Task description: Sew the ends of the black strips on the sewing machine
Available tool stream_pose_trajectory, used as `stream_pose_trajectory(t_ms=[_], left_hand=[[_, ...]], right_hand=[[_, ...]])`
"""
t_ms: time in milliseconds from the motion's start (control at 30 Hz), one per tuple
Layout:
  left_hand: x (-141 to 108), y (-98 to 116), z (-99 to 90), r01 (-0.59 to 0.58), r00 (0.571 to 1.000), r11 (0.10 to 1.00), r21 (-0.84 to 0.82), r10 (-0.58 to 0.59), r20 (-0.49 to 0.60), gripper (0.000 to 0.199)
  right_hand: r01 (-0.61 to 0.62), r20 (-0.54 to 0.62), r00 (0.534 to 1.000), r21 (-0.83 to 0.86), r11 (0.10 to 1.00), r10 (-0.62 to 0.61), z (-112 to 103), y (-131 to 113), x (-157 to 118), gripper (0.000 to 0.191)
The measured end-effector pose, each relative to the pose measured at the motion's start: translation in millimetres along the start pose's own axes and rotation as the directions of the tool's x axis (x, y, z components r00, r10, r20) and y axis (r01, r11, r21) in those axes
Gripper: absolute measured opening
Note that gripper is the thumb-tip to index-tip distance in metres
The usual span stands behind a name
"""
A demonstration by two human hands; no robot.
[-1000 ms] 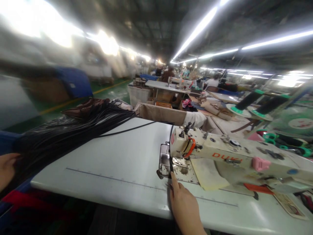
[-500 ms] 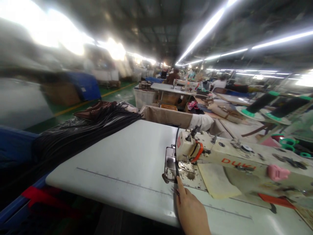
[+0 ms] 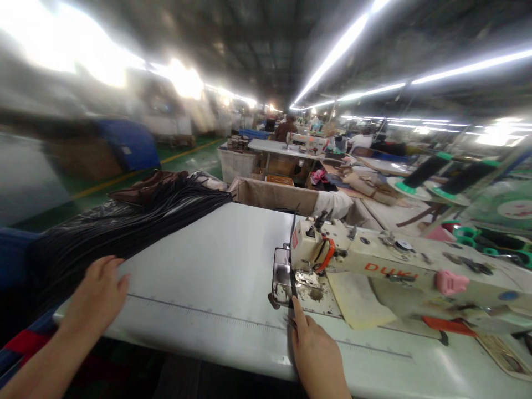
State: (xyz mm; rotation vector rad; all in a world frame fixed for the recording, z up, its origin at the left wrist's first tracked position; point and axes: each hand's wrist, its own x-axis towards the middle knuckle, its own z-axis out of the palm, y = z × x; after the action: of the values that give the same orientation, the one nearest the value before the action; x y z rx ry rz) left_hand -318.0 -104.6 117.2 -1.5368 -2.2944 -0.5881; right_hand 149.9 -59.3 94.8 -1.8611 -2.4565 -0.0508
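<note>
My right hand (image 3: 318, 352) is at the sewing machine (image 3: 353, 260), its index finger stretched onto a narrow black strip (image 3: 293, 287) and the other fingers curled. The strip runs over the metal plate beside the presser foot and past the machine head. Small pointed metal tips, perhaps of thread snips (image 3: 290, 321), stick out left of this hand; the rest is hidden. Over the table's left edge, my left hand (image 3: 100, 291) reaches to a bundle of long black strips (image 3: 166, 216), thumb apart from the fingers, with nothing visible in it.
A ruler line (image 3: 199, 313) runs along the front of the white table (image 3: 224, 266). Two black thread cones (image 3: 427, 170) stand at right behind the machine. A cloth-lined bin (image 3: 274, 194) stands beyond the table. Further off are other workstations and people.
My left hand has come into view at the lower left, by the black strips. The view has shifted slightly to the right. My right hand stays at the strip beside the machine.
</note>
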Motion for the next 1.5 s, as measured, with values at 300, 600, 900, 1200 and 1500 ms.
stream_pose_trajectory(t_ms=[300, 600, 900, 1200, 1500], left_hand=[[-56.5, 231.0, 72.9, -0.587, 0.773, 0.754, -0.294, 0.630, 0.071, 0.051], [-74.4, 297.1, 67.2, -0.641, 0.624, 0.581, -0.502, 0.775, 0.099, 0.051], [-80.2, 293.0, 61.1, -0.731, 0.572, 0.536, -0.422, 0.819, 0.050, 0.060], [-78.8, 294.7, 56.9, -0.706, 0.585, 0.546, -0.451, 0.808, 0.061, 0.062], [-78.5, 293.9, 50.9, -0.661, 0.595, 0.551, -0.509, 0.798, 0.092, 0.083]], right_hand=[[-0.023, 0.030, 0.999, 0.071, 0.997, 0.021, -7.0, -0.1, -5.5, 0.061], [-0.022, 0.018, 1.000, 0.211, 0.977, 0.019, -5.4, 9.6, -24.2, 0.066], [-0.008, 0.037, 0.999, 0.242, 0.970, -0.001, -14.2, 10.6, -28.0, 0.063], [-0.123, 0.100, 0.992, 0.542, 0.831, 0.081, -17.5, 23.6, -21.2, 0.050], [-0.204, 0.141, 0.978, 0.813, 0.546, 0.155, -25.4, 46.0, -1.4, 0.045]])
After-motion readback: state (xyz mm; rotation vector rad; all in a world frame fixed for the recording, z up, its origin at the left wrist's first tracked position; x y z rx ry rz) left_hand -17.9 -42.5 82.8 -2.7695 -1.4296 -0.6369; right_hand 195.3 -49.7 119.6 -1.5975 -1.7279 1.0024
